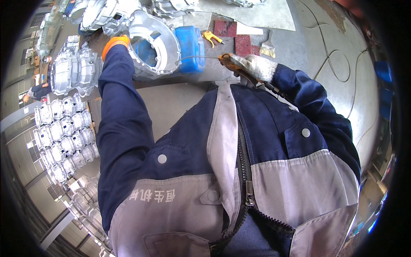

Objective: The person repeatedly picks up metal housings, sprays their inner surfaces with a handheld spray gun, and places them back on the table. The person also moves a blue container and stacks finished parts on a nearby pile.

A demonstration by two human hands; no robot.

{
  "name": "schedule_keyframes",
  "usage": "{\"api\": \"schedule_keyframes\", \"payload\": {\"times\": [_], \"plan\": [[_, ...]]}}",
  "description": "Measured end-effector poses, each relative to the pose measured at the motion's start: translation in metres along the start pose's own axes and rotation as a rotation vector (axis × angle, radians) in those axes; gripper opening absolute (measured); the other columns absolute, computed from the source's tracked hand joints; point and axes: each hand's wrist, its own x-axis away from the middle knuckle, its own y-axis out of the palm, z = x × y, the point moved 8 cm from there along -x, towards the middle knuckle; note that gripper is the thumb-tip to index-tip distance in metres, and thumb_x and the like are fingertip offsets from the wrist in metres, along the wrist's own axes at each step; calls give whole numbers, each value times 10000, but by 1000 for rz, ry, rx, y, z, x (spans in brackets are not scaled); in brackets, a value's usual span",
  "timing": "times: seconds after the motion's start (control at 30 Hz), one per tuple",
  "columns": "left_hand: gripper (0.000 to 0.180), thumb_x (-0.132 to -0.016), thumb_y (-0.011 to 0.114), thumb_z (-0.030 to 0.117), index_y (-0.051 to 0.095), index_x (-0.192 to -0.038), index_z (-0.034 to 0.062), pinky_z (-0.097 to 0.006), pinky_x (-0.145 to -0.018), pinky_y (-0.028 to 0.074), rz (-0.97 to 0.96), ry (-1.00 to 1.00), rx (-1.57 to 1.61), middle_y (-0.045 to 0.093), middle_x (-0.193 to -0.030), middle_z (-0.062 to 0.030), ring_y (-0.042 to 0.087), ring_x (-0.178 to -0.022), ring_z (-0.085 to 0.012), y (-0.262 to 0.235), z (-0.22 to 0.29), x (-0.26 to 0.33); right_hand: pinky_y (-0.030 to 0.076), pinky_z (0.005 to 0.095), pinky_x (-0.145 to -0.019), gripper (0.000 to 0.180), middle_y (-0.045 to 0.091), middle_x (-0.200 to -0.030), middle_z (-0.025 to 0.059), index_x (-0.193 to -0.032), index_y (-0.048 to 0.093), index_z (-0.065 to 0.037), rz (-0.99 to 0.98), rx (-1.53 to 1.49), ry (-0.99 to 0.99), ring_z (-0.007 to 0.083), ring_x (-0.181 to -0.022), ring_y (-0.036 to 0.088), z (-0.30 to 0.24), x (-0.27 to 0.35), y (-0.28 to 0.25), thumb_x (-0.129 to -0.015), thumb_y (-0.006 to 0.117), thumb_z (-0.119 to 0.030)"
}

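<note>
A large silver cast-metal housing [166, 36], round with a wide opening, stands tilted at the bench's near edge. On its left rim rests my left hand [114, 44] in an orange glove, its fingers closed at the edge and partly hidden by the cuff. My right hand [259, 67], in a whitish work glove, is wrapped round an orange air blow gun [231, 63]. The gun's long thin nozzle points left, and its tip reaches the housing's right side. Behind the housing sits a blue plastic container [189, 49], also visible through the opening.
On the bench [274, 17] lie a yellow blow gun [210, 37], dark red pads [225, 28] and a paintbrush [268, 46]. More silver castings [107, 15] crowd the far left. Stacked castings [64, 132] stand on the left. A hose [329, 55] loops across the right side.
</note>
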Motion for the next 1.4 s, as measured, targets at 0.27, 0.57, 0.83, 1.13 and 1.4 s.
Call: {"api": "schedule_keyframes", "payload": {"times": [0.27, 0.57, 0.83, 1.13, 1.4], "plan": [[625, -859, 327, 547, 522, -1264, 113, -467, -992, 346, 34, 37, 16, 482, -1320, -135, 445, -1234, -316, -3, 2, 4, 449, 327, -505, 730, 602, -617, 97, -808, 624, -1, 48, 164, -28, 172, -535, 587, 14, -29, 10, -850, 348, -675], [620, -863, 325, 558, 565, -1214, 106, -479, -958, 381, 64, 41, 1, 515, -1283, -141, 471, -1209, -324, -1, 0, 1, 426, 304, -412, 671, 550, -551, 71, -647, 551, -42, 98, -271, 100, 163, -433, 523, 39, -49, 18, -858, 382, -655], [583, -876, 327, 521, 576, -1197, 104, -490, -935, 400, 81, 11, -8, 523, -1274, -139, 486, -1192, -330, -10, 0, 23, 405, 282, -395, 634, 555, -576, 71, -769, 584, -18, 188, -354, 145, 144, -441, 512, 30, -56, 4, -871, 409, -618], [586, -879, 333, 529, 574, -1201, 102, -484, -946, 391, 109, 7, -12, 522, -1271, -148, 480, -1194, -333, -16, 1, 38, 422, 301, -413, 647, 537, -570, 81, -722, 535, -23, 223, -399, 91, 170, -435, 513, 40, -91, 2, -840, 428, -650], [601, -877, 325, 547, 595, -1171, 98, -510, -922, 408, 148, 9, -45, 549, -1232, -160, 500, -1167, -350, -18, 1, 42, 427, 300, -412, 556, 505, -624, 48, -898, 531, -67, 216, -406, 73, 154, -461, 513, 36, -121, 2, -858, 426, -611]]}}
